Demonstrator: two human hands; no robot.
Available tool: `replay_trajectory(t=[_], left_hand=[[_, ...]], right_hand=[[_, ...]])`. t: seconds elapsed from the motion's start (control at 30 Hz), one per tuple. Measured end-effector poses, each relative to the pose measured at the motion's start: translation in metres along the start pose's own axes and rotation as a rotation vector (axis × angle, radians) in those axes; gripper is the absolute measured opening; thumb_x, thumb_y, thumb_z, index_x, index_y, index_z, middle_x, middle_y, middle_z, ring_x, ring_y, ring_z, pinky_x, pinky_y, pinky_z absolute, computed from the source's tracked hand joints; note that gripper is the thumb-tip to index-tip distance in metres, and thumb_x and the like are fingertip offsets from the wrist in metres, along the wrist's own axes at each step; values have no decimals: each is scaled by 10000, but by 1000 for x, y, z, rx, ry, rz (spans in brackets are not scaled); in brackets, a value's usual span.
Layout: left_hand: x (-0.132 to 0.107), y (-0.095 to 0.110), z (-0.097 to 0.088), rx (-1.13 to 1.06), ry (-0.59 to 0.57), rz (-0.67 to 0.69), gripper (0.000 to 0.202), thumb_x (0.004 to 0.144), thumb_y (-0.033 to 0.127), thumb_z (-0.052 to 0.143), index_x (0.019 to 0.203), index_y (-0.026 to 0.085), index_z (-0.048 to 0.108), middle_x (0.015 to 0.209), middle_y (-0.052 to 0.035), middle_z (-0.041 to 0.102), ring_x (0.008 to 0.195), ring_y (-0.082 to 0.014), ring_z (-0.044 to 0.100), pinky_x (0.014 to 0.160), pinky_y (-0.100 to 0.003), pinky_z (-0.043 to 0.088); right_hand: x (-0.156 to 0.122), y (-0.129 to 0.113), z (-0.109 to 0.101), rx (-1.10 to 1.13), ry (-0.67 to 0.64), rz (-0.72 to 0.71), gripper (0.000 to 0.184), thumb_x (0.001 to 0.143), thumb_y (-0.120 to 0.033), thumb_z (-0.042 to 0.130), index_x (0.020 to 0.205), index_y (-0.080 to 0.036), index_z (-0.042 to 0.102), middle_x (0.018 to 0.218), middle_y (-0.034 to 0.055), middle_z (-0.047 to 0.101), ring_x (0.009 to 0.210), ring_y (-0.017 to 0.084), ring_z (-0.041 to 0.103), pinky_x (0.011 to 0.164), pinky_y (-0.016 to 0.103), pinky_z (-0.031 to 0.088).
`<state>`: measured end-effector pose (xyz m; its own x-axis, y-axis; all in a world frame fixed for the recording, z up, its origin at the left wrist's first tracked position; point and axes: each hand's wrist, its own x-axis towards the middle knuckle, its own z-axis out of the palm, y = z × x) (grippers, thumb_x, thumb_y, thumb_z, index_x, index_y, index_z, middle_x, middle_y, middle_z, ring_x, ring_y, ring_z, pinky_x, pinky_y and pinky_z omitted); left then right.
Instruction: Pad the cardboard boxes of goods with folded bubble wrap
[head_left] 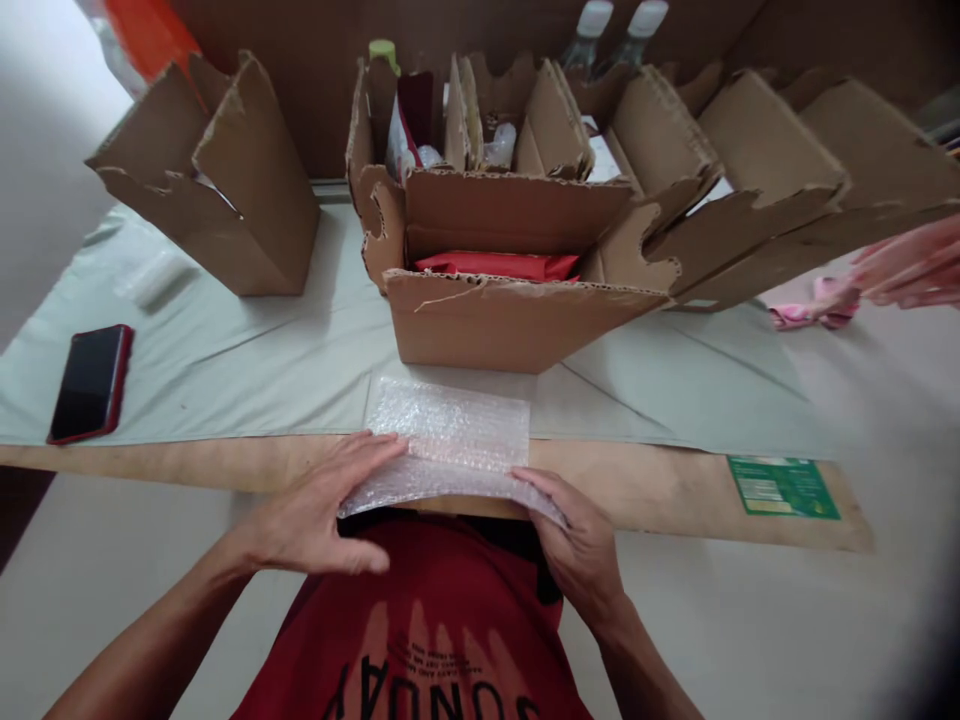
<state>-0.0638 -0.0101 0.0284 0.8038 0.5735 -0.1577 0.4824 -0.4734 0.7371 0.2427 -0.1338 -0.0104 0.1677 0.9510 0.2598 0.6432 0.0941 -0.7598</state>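
Probably light, soft and slick, the bubble wrap (457,425) just below the frame's centre seems best taken by its edges, where my curled right hand (577,540) grips one side and my left hand (319,510) spreads loosely opposite.

Seen at six o'clock, we wear a red shirt (420,570) with large black lettering (375,688) across the front, upside down from this viewpoint, apparently spelling SUNDAY and partly cut off below. A row of pale, tapered shapes (376,630) rises above it, small black print (435,655) among them. Black material (551,580) shows at the shirt's one o'clock edge. Our left hand (322,510) and right hand (579,545) are bare, like our forearms (157,635) at eight and five o'clock.
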Motion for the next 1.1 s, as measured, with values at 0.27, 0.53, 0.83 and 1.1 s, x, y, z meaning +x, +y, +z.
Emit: replay_trajectory(t=[0.27,0.53,0.83,1.1], left_hand=[[30,-2,18,-57,445,-316,407,936,351,560,1310,214,644,811,-3,740,684,-162,669,653,-286,565],[39,-16,31,282,503,-348,454,906,265,583,1352,185,600,762,-13,677,674,-187,618,703,-342,549],[44,-24,19,360,566,-355,581,884,367,643,1418,168,531,1073,-104,650,968,-286,628,884,-465,567],[62,-26,26,340,581,-255,60,851,206,587,871,205,643,1011,-96,652,951,-263,593,882,-432,534]], right_hand=[[27,7,19,-30,164,348,412,907,-453,681,1208,-176,723,767,12,715,605,141,614,616,278,544],[40,30,40,-436,218,73,425,976,-488,595,1256,-177,672,860,68,724,773,221,636,809,387,508],[65,29,21,-614,1,39,431,1016,-471,485,1231,-162,695,1231,154,711,996,305,606,863,424,436],[70,19,15,-279,-68,141,180,921,-366,592,852,-219,669,949,71,749,843,231,663,791,360,486]])
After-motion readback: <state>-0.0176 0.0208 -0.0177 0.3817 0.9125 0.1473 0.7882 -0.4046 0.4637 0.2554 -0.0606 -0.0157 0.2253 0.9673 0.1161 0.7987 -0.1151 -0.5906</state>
